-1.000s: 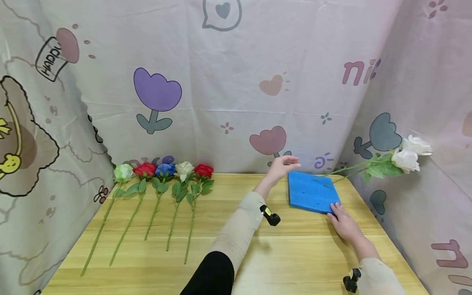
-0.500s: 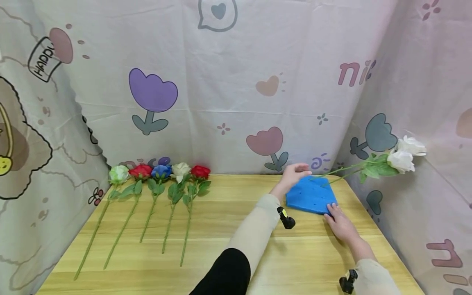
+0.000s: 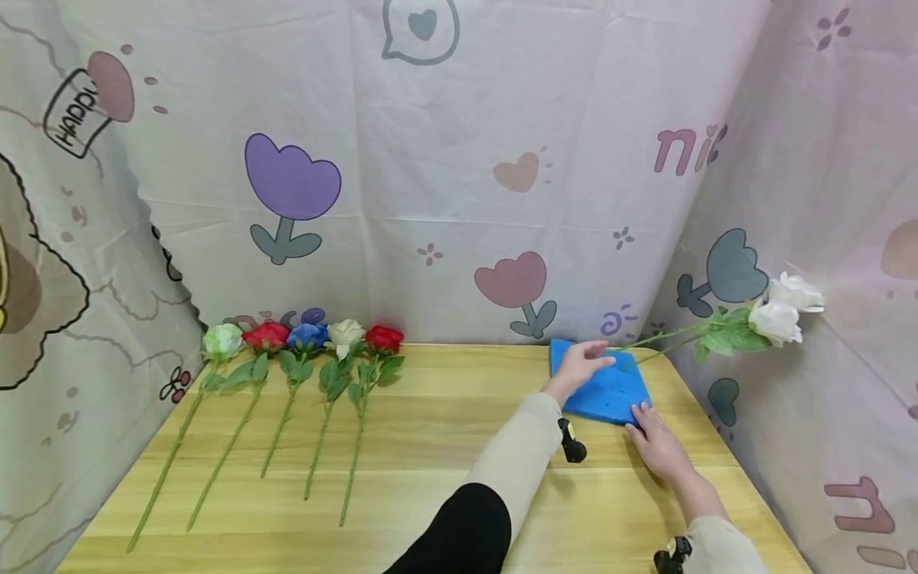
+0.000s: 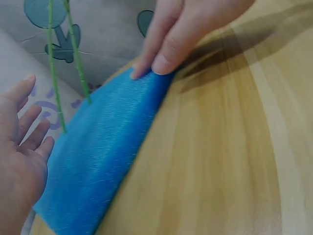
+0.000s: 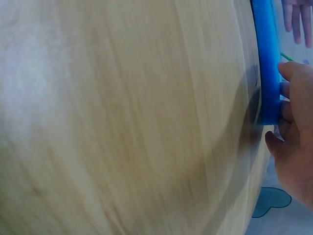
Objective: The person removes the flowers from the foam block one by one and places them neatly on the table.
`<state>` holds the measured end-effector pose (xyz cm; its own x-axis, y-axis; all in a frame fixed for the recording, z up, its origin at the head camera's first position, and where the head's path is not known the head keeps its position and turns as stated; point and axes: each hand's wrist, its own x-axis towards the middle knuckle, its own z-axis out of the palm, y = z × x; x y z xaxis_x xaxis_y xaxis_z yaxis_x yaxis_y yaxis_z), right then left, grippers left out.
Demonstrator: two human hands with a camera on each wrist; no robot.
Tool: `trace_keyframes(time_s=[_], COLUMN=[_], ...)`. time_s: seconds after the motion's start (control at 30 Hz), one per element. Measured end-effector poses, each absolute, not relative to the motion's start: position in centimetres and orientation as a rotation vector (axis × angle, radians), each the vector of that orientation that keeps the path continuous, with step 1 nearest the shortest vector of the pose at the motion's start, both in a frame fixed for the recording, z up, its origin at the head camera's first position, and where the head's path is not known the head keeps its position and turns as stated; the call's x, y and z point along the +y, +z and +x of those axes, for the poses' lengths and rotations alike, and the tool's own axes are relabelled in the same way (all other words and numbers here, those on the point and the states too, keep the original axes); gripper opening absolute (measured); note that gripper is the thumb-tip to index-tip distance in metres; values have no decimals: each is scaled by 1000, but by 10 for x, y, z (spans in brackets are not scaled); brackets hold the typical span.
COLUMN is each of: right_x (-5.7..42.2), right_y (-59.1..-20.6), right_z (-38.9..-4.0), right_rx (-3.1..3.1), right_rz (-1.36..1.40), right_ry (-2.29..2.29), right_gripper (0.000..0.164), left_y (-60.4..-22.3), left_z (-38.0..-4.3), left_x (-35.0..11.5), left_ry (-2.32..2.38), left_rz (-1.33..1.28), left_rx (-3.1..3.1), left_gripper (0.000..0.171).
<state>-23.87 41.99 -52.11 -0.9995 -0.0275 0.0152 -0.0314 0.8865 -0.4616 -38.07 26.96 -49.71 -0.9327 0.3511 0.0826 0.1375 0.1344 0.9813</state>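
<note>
A blue foam board with small holes lies at the right of the table. Two white roses lean out of it to the right, their green stems stuck into the foam. My left hand hovers over the board's left part, fingers loosely extended with nothing in them. In the left wrist view that hand is beside the stems, apart from them. My right hand rests its fingertips on the board's near right corner. The right wrist view has this hand along the blue edge.
On the left of the wooden table several artificial roses lie in a row: a pale green one, a red one, a blue one, a cream one and another red one. Printed cloth hangs behind.
My left hand has moved right and slightly down, from beside the board to over its left part. My right hand stays at the board's corner. The view has shifted slightly.
</note>
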Motion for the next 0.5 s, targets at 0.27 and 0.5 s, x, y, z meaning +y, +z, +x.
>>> trace_keyframes(time_s=[0.27,0.5], right_x=[418,417], right_y=[-522,-521], right_z=[-236,-239], right_rx=[-3045,-3047], right_rz=[17,-18], right_ry=[735,745], right_gripper=[59,60], left_y=[-512,-513], left_z=[-382,-390], left_x=[288,297], left_ry=[1824,1682], left_rz=[482,495], left_rx=[2265,2366], left_gripper=[43,47])
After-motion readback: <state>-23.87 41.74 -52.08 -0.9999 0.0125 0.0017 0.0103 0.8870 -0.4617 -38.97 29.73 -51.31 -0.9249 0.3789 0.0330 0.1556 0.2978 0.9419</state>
